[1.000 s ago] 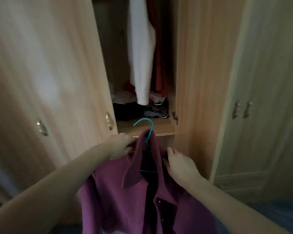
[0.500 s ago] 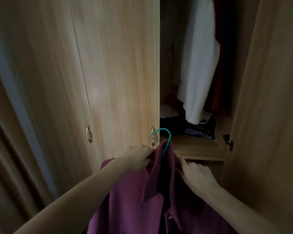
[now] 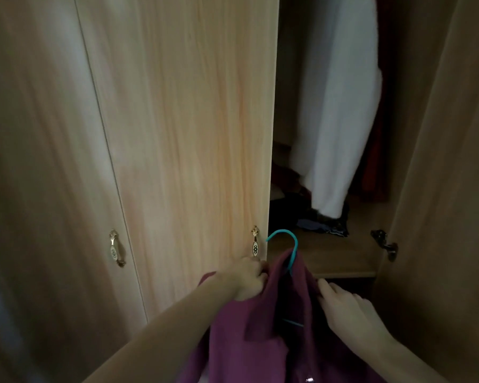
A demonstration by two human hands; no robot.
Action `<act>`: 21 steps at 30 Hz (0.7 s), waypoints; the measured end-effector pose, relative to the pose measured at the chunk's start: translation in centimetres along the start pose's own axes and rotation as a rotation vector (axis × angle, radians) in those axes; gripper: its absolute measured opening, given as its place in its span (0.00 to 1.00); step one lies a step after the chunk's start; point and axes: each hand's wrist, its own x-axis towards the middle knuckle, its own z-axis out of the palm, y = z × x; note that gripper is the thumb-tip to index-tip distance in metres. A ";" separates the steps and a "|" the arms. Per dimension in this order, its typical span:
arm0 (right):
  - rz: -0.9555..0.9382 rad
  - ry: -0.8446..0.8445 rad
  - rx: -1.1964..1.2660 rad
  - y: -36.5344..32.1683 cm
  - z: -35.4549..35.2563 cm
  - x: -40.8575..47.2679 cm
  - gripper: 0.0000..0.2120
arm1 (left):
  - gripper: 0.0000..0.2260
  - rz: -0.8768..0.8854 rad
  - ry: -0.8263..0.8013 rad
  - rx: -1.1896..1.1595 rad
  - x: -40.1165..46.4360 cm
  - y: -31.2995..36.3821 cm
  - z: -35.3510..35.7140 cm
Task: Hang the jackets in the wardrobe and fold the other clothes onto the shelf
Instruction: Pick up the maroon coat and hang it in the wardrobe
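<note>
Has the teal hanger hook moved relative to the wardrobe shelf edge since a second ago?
Yes. The teal hanger hook has drifted left along the shelf, now beside the door handle.

No readable text, label, brand or number seen. Door handles (image 3: 255, 241) carried small dark marks on white inlay, too blurred to read as characters.
</note>
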 end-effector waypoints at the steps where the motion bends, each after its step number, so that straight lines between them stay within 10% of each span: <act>1: 0.021 0.003 0.013 -0.1 0.2 0.3 0.09 | 0.16 -0.029 0.027 -0.042 1.0 -0.3 0.6; 10: 0.185 -0.068 0.009 0.8 0.5 1.3 0.05 | 0.22 -0.527 0.292 -0.471 9.7 -3.3 5.6; 21: 0.324 -0.099 0.019 0.7 -1.6 -0.4 0.04 | 0.13 -0.510 0.361 -0.139 11.5 -3.6 7.0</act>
